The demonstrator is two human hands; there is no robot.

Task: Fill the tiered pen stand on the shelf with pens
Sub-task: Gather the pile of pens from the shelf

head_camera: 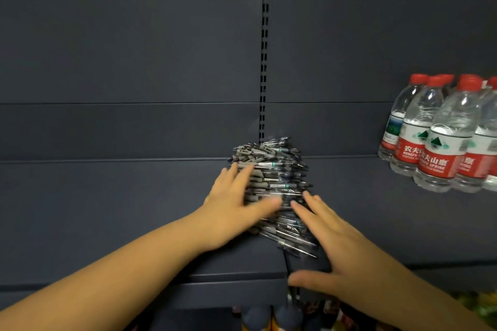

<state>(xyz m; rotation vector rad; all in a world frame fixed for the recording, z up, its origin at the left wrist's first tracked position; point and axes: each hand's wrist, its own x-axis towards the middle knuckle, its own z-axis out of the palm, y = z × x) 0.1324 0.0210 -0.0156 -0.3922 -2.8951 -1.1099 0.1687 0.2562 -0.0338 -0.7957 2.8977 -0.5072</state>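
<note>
The left hand (231, 212) lies flat against the left face of the pen stand (271, 191), fingers straight, thumb laid across the pens (277, 166). The right hand (330, 247) rests at the lower right of the stand, fingers extended and touching the pen rows, thumb spread below toward the base; neither hand grips anything.

The stand sits at frame centre on the dark shelf (134, 223), in front of the slotted upright (265, 48). Its tiers appear already packed with pens lying crosswise.

The step in hand is probably levelling and seating the rows. Apply light, even pressure from both sides. Press protruding ends inward. Avoid tipping the stand backward.

Water bottles (441, 140) stand well apart at the right edge.
</note>
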